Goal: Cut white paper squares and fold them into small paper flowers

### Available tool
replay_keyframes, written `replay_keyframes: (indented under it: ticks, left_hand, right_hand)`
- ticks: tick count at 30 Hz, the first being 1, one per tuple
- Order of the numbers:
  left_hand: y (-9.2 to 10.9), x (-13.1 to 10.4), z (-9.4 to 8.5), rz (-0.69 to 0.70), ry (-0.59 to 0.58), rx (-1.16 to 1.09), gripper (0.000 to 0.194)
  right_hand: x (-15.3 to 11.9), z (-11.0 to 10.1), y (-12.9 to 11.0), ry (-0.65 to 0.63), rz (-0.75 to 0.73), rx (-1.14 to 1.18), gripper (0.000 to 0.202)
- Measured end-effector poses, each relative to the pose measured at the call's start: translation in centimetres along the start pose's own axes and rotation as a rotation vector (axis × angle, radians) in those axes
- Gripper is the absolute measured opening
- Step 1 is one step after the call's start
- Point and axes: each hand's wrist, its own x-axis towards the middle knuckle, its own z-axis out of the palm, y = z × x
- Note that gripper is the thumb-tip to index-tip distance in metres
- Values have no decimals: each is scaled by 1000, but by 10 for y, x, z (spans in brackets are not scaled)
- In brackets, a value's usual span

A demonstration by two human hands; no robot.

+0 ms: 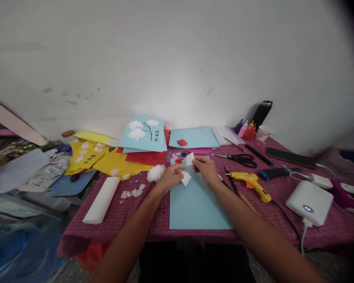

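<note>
Both my hands are over a light blue sheet of paper [199, 210] at the table's front edge. My right hand [205, 169] pinches a small white paper square [190, 158] between thumb and fingers. A second white paper piece [186, 179] is held at the fingertips of my left hand [171, 177], whose fingers are curled together. Just left of that hand sits a fluffy heap of white tissue paper [156, 173]. Beyond my hands are small paint wells with red paint [178, 161], partly hidden by the fingers and paper.
On the right lie black scissors [243, 159], a yellow glue gun [250, 182] with its cord, a white power bank [309, 202] and paint bottles [250, 130]. A white paper roll [102, 199] is on the left. Behind stands a blue card with white flowers [143, 133].
</note>
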Motion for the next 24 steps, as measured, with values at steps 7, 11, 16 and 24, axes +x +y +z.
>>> replay_keyframes:
  ticks: [7,11,16,24]
  left_hand:
    - [4,2,-3,162,204,-71,34]
    - [13,-1,-3,55,22,-447,43]
    - [8,1,-3,22,26,-520,29]
    - [6,3,-1,89,115,-320,32]
  right_hand:
    - [-5,3,-3,-124,20,-14,26]
    - [-9,5,-4,-253,21,-17,27]
    - [-10,6,-5,-260,3,-60,27]
    - [-12,6,-7,-278,-13,-137,32]
